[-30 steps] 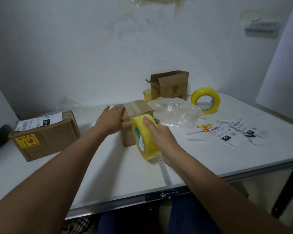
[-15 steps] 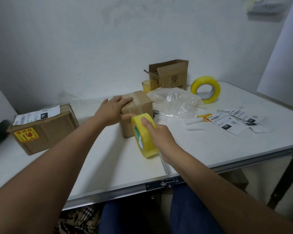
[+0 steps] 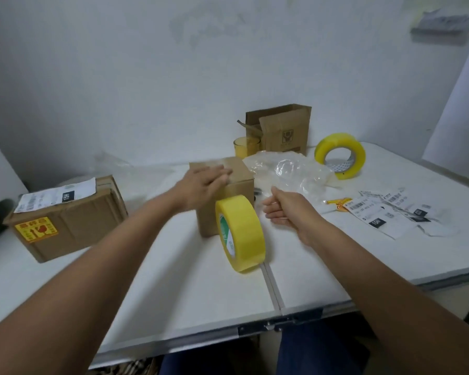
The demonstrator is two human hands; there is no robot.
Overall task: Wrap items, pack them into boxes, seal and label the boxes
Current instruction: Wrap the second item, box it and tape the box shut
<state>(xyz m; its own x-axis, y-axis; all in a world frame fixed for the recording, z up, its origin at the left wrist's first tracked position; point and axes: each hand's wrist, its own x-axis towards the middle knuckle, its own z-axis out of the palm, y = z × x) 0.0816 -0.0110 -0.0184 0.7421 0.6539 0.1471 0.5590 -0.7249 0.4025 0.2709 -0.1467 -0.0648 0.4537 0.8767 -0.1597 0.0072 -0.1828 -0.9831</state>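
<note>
At the centre of the frame a small cardboard box [image 3: 228,190] sits on the white surface [image 3: 173,280], and the left hand [image 3: 203,181] lies flat on its taped top with fingers straight and spread, blurred at the tips. Just below and in front of the box, a yellow tape roll [image 3: 241,232] stands on edge, leaning against the box's front face; no hand touches it. The right hand [image 3: 284,209] hovers just right of the roll, apart from it, fingers loosely curled with the thumb raised, holding nothing. Behind the right hand lies crumpled clear plastic wrap [image 3: 287,169], and at the upper right of the surface a 2nd yellow tape roll [image 3: 340,155] stands on edge. Right of centre, shipping labels [image 3: 385,212] lie scattered flat. At the left, a larger cardboard box [image 3: 65,220] carries a white label and a yellow sticker. Against the back wall stand an open cardboard box [image 3: 282,131] and a yellow glass [image 3: 246,147] touching it.
</note>
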